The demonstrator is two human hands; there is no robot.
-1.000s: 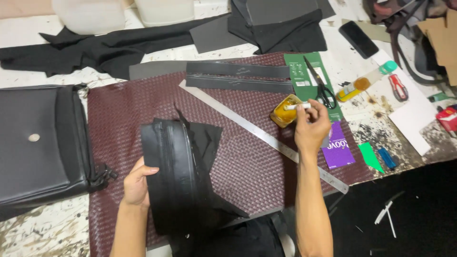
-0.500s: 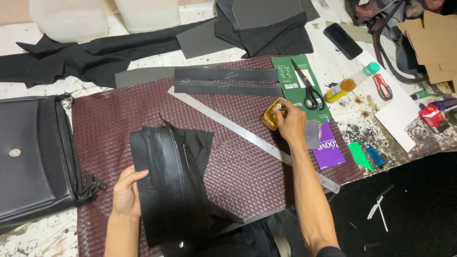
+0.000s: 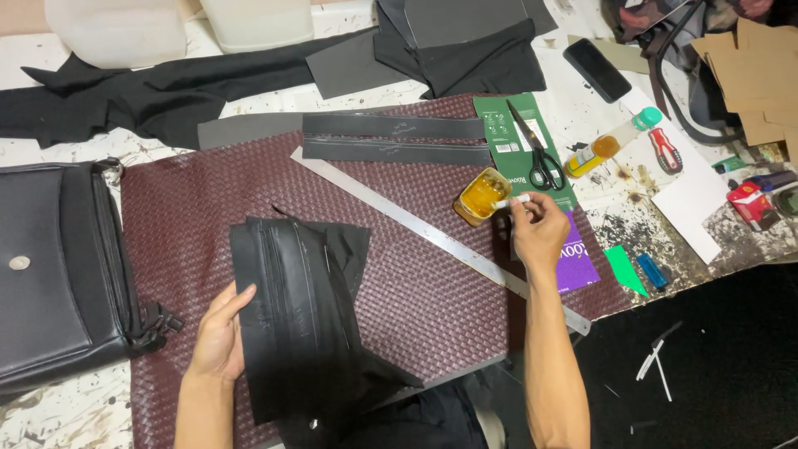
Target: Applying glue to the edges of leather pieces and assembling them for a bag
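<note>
Beside ruler [image 3: 432,234], right hand [image 3: 539,235] at glue tin [image 3: 481,196] rim, open mat [image 3: 416,291]

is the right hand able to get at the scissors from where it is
Probably yes. The right hand is at the glue tin, and the scissors lie uncovered on the green card just beyond, nothing between.

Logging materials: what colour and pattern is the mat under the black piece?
Maroon woven-pattern mat, clearest in the head view.
</note>
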